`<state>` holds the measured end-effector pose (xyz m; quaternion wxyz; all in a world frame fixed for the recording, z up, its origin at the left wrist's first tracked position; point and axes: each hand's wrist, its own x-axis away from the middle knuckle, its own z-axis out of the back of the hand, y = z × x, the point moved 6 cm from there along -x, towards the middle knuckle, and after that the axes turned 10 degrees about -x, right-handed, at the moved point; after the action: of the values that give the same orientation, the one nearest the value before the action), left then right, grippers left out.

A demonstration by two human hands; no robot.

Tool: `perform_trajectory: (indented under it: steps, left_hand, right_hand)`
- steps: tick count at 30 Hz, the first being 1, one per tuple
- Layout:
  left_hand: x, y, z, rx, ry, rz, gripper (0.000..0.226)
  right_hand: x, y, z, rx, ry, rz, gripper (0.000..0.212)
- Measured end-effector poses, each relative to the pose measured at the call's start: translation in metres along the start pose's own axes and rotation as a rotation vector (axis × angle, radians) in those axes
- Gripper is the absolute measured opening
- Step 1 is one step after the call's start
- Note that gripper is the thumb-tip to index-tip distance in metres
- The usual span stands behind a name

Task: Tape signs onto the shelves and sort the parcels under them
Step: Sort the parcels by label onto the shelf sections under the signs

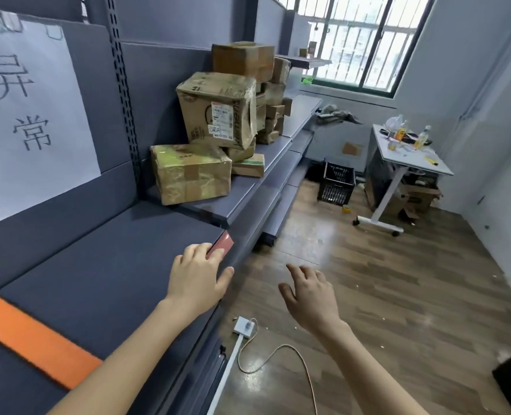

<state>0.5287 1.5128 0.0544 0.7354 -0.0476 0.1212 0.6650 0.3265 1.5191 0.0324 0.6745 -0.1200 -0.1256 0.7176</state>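
As viewed nearest, holds nothing in right hand [309, 298], fingers spread above floor [398, 280]. Rests left hand [196, 280] fingertips on pink flat item [222, 246] at shelf [113, 265] front edge; grip undeterminable. Lies beyond hand, long axis pointing far-right. Beyond: stacked parcels [215, 112].

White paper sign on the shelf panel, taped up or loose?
Taped up: the white paper sign lies flat against the grey panel, tape strips at its top.

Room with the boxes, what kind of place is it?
Probably a parcel sorting or storage room: taped cardboard parcels are stacked on grey metal shelves, and a handwritten paper sign is taped to the back panel.
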Motion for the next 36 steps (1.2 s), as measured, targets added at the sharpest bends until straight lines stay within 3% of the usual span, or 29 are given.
perform_trajectory:
  steps: [4, 8, 13, 16, 25, 33, 36]
  left_hand:
    - [-0.058, 0.021, 0.000, -0.022, -0.012, 0.070, 0.080]
    - [-0.100, 0.019, 0.001, -0.029, 0.038, 0.178, 0.076]
    - [-0.132, -0.006, -0.008, -0.058, -0.036, 0.319, 0.071]
    - [-0.153, -0.026, -0.014, -0.092, -0.057, 0.385, 0.052]
    - [-0.226, -0.107, -0.021, -0.103, -0.001, 0.575, 0.050]
    - [-0.271, -0.170, -0.035, 0.166, 0.004, 0.798, 0.057]
    - [-0.281, -0.181, -0.045, 0.342, -0.008, 0.853, 0.057]
  right_hand:
    - [-0.070, 0.023, 0.018, -0.010, -0.007, 0.079, 0.053]
    - [-0.132, 0.029, 0.033, -0.047, -0.015, 0.154, 0.059]
    - [-0.183, 0.024, 0.025, -0.103, -0.077, 0.205, 0.066]
    - [-0.219, 0.013, 0.016, -0.123, -0.107, 0.249, 0.049]
    - [-0.343, -0.056, -0.003, -0.298, -0.187, 0.312, 0.047]
    - [-0.421, -0.091, -0.009, -0.618, -0.291, 0.204, 0.045]
    - [-0.434, -0.099, -0.015, -0.755, -0.327, 0.129, 0.027]
